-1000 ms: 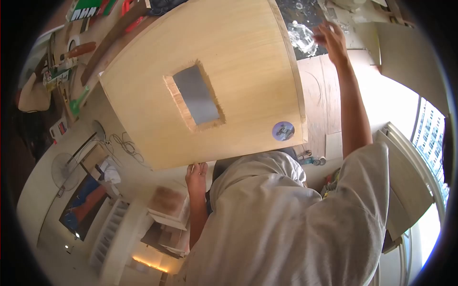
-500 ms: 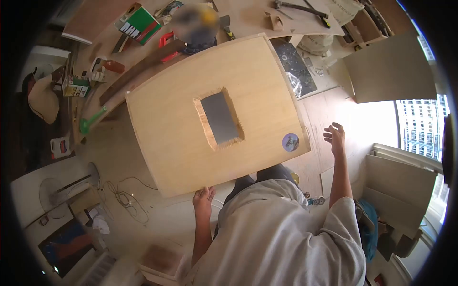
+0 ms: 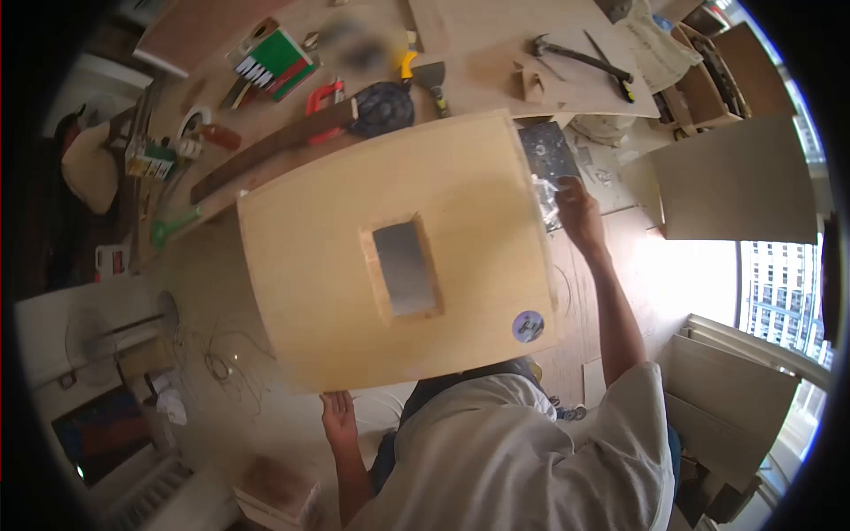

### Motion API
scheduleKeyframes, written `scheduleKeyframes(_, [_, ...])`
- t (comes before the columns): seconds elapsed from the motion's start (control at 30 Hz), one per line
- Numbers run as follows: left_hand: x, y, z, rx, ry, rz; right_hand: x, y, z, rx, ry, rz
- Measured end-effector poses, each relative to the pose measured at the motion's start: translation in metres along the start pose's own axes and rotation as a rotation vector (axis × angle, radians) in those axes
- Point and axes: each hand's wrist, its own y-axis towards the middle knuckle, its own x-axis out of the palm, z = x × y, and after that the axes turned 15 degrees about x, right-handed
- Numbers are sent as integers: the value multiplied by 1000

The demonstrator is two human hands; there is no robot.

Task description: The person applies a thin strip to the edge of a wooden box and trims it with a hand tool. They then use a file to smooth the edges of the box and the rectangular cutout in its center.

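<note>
Cluttered workroom, panel between two hands

Head view: beyond the person runs a table (image 3: 487, 49) with a hammer (image 3: 580, 57), a scraper (image 3: 430, 75) and a green box (image 3: 274, 65) on it. Loose cable (image 3: 219, 365) lies on the floor to the left, and a bright window (image 3: 784, 288) stands at the right.

Near the middle, in front of the person's waist, is the pale panel (image 3: 482, 265), pierced by an opening (image 3: 405, 267) and marked with a round sticker (image 3: 529, 327) by its near right corner. It looks like wood: probably stiff, fairly light for its breadth but awkward, and not very slippery. Opposite outer edges should give the surest hold; the cut rim of the opening may splinter.

At the near edge, close to the left corner, the left hand (image 3: 338, 419) has its fingers bent against the wood, so the panel lies directly beyond it. How far they wrap underneath is hidden, so its grip cannot be told.

Past the right edge, the right hand (image 3: 580, 212) has its fingers curled in, beside some crumpled clear plastic (image 3: 545, 205) over a dark board (image 3: 543, 146). Whether it holds any cannot be told. From there the panel lies to its left.
</note>
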Motion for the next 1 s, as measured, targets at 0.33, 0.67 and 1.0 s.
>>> scheduleKeyframes(0.33, [78, -72, -43, -134, 220, 45, -36, 223, 39, 135, -203, 402])
scheduleKeyframes(0.67, [71, -62, -36, -32, 1147, -350, -92, 406, 91, 139, -322, 711])
scheduleKeyframes(1.0, [104, -92, -27, 261, 1659, -570, -81, 435, 69, 251, -155, 518])
